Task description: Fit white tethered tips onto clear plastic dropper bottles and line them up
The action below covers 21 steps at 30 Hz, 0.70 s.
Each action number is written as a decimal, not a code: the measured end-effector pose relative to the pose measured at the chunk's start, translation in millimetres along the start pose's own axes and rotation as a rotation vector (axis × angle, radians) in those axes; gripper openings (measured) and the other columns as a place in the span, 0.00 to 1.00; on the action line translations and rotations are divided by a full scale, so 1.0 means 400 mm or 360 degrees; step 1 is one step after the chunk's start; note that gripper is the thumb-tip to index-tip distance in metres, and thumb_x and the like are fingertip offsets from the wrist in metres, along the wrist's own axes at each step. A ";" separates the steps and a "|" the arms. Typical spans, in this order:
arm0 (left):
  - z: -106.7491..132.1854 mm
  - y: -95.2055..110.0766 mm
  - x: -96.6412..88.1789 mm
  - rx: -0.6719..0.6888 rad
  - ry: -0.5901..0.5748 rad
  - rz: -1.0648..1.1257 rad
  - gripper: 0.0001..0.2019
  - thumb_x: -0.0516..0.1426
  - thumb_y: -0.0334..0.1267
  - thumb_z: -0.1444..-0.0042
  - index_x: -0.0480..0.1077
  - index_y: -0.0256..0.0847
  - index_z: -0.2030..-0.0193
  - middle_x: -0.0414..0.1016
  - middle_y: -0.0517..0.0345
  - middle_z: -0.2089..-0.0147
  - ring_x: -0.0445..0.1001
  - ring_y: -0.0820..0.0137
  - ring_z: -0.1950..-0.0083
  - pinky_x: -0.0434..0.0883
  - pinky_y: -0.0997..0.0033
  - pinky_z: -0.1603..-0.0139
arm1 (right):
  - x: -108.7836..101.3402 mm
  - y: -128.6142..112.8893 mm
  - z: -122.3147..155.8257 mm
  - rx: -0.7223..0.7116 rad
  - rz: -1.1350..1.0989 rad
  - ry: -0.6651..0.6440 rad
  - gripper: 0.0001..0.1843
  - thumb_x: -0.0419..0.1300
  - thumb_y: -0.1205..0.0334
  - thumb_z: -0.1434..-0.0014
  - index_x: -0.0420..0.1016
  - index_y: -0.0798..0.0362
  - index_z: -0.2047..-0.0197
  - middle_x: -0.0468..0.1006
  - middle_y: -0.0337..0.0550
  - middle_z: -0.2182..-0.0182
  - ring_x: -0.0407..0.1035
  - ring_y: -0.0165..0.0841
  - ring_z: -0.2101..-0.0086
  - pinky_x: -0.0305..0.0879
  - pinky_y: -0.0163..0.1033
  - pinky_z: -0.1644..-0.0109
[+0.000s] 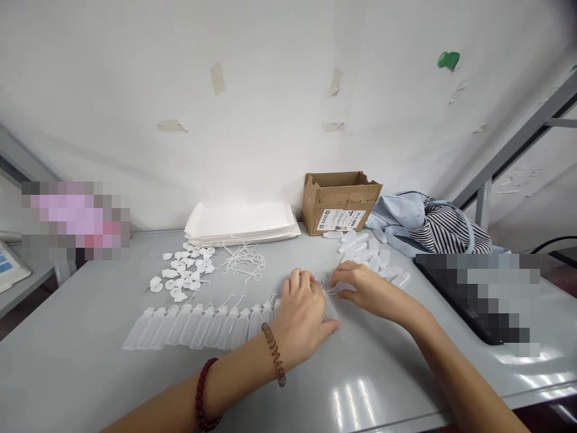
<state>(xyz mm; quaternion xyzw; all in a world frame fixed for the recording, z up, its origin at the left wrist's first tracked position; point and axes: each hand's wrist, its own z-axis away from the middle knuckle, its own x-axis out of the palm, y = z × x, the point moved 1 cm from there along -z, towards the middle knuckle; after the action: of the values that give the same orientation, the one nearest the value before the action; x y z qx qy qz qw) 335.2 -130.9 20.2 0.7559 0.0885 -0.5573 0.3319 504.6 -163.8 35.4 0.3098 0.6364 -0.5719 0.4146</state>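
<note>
A row of translucent plastic bottles (180, 328) lies side by side, with white caps and thin strings at their tops. My left hand (300, 316) is closed over the right end of this row, its thumb and fingers around a translucent bottle (331, 310). Close beside it, my right hand (367, 291) pinches a thin white string (328, 291) at that bottle's top. The fingers partly hide the bottle and its cap. Loose white caps (183, 270) are scattered behind the row, near a heap of white strings (243, 261).
Behind my right hand lie loose translucent bottles (360, 246). A cardboard box (338, 201) and a stack of white sheets (241, 222) stand against the wall. Cloth bags (419, 222) and a black-edged object (451, 294) are on the right of the grey table (387, 379).
</note>
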 end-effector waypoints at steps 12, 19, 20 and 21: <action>0.027 -0.113 -0.156 -0.0323 0.0147 0.0142 0.18 0.50 0.48 0.41 0.71 0.36 0.55 0.72 0.44 0.52 0.64 0.51 0.45 0.66 0.51 0.51 | -0.140 0.138 0.066 0.0865 0.0248 0.0240 0.03 0.59 0.62 0.46 0.72 0.51 0.68 0.80 0.44 0.67 0.73 0.37 0.64 0.64 0.38 0.62; 0.091 -0.319 -0.233 -0.0707 0.0190 -0.0064 0.15 0.47 0.42 0.44 0.73 0.40 0.68 0.78 0.56 0.64 0.73 0.56 0.59 0.67 0.62 0.58 | -0.138 0.198 0.111 0.1385 0.0253 0.0049 0.09 0.60 0.57 0.49 0.67 0.52 0.74 0.77 0.42 0.83 0.73 0.37 0.78 0.61 0.38 0.73; 0.096 -0.333 -0.240 -0.0714 0.0172 -0.0073 0.15 0.47 0.41 0.45 0.73 0.40 0.69 0.79 0.57 0.65 0.74 0.56 0.59 0.67 0.63 0.59 | -0.134 0.198 0.107 0.1415 0.0227 0.0015 0.09 0.60 0.57 0.49 0.67 0.52 0.74 0.76 0.42 0.84 0.73 0.36 0.78 0.61 0.37 0.74; 0.100 -0.343 -0.246 -0.0719 0.0161 -0.0074 0.14 0.48 0.41 0.46 0.73 0.40 0.69 0.79 0.57 0.65 0.74 0.57 0.59 0.66 0.64 0.59 | -0.130 0.198 0.103 0.1441 0.0203 -0.0015 0.08 0.60 0.58 0.50 0.67 0.52 0.74 0.76 0.42 0.84 0.73 0.36 0.79 0.61 0.37 0.75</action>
<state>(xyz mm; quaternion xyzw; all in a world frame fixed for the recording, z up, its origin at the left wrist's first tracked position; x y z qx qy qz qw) 199.1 -26.8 47.2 0.6870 0.2450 -0.4923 0.4749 604.7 -188.1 44.0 0.4958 0.2999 -0.7673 0.2748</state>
